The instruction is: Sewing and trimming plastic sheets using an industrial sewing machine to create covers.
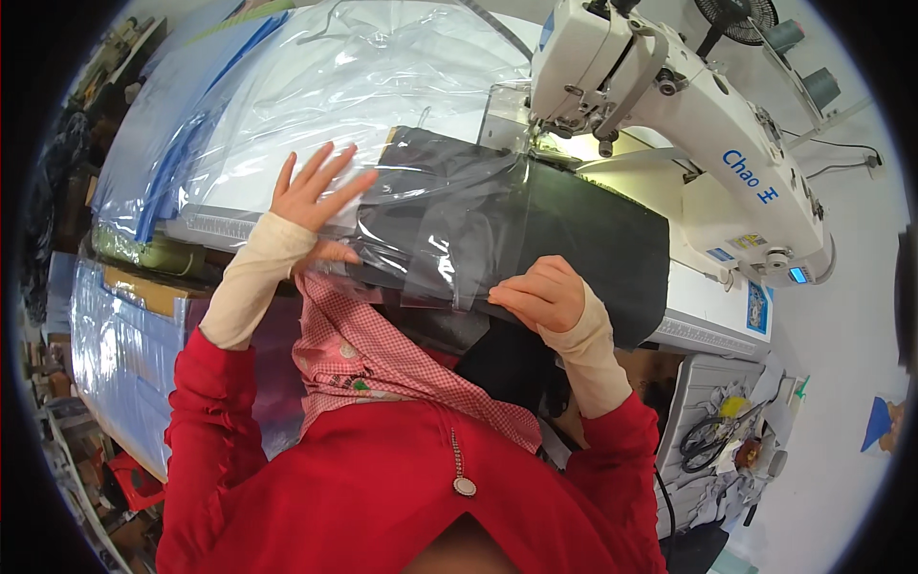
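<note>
My left hand [320, 196] is open, its fingers spread over the clear plastic sheet [354, 91] at the left end of the black piece. With fingertips pressed together, my right hand [543, 297] pinches the near edge of a clear plastic strip [442, 251] lying over the black piece [598, 244]. That flat dark piece, fabric or leather-like, rests on the table and reaches under the sewing machine's head. The white sewing machine [708, 110] stands at the far right, its lamp lighting the needle area [550, 134].
Blue film sheets [191, 124] lie at the far left of the table. A ruler strip [225, 225] runs along its near edge. At right, a grey tray [703, 392] holds black-handled scissors [712, 440] and scraps. A pink checked cloth [373, 349] covers my lap.
</note>
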